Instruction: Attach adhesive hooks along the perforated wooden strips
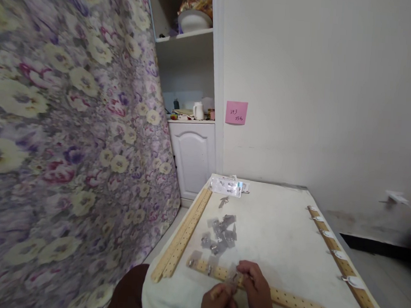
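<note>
Near the table's front edge, my left hand (218,304) is closed, its fingertips pinching the lower side of a small clear plastic bag (232,275) with a metal piece in it. My right hand (257,291) grips the same bag from its right upper side. Both hands are over a pale wooden strip with holes (298,304), which lies crosswise under them. Two more small bags with metal pieces, a left one (194,261) and a middle one (212,267), rest on the strip's left end. Beyond it lies a loose pile of similar bags (222,236).
Two perforated wooden strips (185,233) lie along the table's left edge. Along the right edge is another strip (336,257) with several white-tagged metal pieces. Printed packaging (226,186) lies at the far end. A floral curtain (67,138) hangs at left; a wall (303,86) stands behind.
</note>
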A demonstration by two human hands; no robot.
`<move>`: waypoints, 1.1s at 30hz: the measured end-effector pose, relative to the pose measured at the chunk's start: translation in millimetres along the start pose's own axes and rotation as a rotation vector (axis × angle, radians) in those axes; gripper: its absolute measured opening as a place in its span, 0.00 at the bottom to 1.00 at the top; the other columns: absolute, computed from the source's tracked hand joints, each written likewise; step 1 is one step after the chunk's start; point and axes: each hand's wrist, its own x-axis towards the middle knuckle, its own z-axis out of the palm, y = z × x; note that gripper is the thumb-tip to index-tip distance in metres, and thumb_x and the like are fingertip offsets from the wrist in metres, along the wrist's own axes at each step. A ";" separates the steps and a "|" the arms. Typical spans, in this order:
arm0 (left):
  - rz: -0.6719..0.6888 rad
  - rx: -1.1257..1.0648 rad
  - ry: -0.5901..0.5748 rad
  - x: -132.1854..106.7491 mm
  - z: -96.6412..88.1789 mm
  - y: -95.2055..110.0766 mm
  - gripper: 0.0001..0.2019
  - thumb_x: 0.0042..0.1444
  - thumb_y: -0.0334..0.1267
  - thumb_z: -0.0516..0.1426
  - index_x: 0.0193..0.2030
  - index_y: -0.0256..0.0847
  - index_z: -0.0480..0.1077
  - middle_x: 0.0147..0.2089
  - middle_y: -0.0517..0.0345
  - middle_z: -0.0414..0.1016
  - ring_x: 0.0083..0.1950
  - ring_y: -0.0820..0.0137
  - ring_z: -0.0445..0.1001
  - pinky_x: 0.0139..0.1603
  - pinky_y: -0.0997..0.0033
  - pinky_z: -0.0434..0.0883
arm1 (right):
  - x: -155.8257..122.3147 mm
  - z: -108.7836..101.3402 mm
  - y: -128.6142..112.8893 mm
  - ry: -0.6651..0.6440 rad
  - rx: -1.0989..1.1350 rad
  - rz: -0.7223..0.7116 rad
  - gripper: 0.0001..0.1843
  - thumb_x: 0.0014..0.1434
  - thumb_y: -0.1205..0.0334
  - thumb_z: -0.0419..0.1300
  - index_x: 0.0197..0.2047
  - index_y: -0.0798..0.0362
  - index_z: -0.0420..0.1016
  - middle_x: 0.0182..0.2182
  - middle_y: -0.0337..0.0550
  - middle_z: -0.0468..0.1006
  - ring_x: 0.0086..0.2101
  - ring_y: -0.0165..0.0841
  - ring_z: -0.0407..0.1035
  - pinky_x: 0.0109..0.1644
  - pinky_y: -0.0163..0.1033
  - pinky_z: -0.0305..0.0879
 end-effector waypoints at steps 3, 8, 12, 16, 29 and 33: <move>0.014 -0.007 0.008 0.4 0.1 -0.5 0.23 0.39 0.58 0.60 0.28 0.37 0.67 0.17 0.64 0.68 0.12 0.79 0.62 0.12 0.80 0.51 | 0.3 -0.2 -2.1 -0.017 0.023 0.028 0.13 0.51 0.65 0.51 0.34 0.51 0.76 0.40 0.46 0.77 0.44 0.38 0.71 0.50 0.43 0.67; -0.009 -0.004 0.032 1.6 0.1 1.4 0.23 0.36 0.59 0.60 0.24 0.38 0.65 0.17 0.64 0.69 0.11 0.79 0.61 0.12 0.79 0.51 | 0.2 0.4 -8.9 -0.068 0.021 0.043 0.12 0.51 0.63 0.52 0.28 0.50 0.77 0.45 0.46 0.77 0.46 0.40 0.70 0.50 0.46 0.67; -0.031 -0.035 0.019 2.0 -0.9 1.2 0.22 0.37 0.58 0.60 0.24 0.39 0.64 0.16 0.64 0.69 0.12 0.79 0.61 0.12 0.79 0.51 | 0.9 -0.4 -9.8 -0.040 0.003 0.015 0.11 0.53 0.62 0.52 0.32 0.51 0.77 0.45 0.47 0.76 0.47 0.40 0.70 0.50 0.45 0.67; -0.027 -0.087 -0.012 3.5 -3.3 -3.7 0.23 0.37 0.58 0.60 0.26 0.38 0.65 0.18 0.63 0.70 0.12 0.80 0.61 0.12 0.79 0.51 | 2.8 -3.5 -5.0 -0.032 -0.091 0.030 0.14 0.54 0.61 0.53 0.43 0.51 0.73 0.40 0.46 0.78 0.38 0.37 0.73 0.42 0.41 0.70; -0.087 -0.129 -0.001 17.0 -1.7 -14.9 0.24 0.35 0.58 0.60 0.28 0.36 0.67 0.16 0.61 0.69 0.11 0.78 0.61 0.13 0.78 0.48 | 7.0 2.0 7.8 -0.129 -0.305 -0.147 0.10 0.56 0.65 0.48 0.36 0.50 0.70 0.32 0.41 0.74 0.33 0.33 0.70 0.38 0.37 0.66; -0.136 -0.071 0.077 19.6 3.0 -12.5 0.26 0.32 0.59 0.58 0.28 0.36 0.67 0.15 0.61 0.68 0.09 0.78 0.59 0.12 0.76 0.45 | 6.2 5.5 10.6 -0.142 -0.343 -0.172 0.11 0.58 0.65 0.46 0.36 0.51 0.70 0.34 0.42 0.73 0.35 0.34 0.69 0.40 0.38 0.65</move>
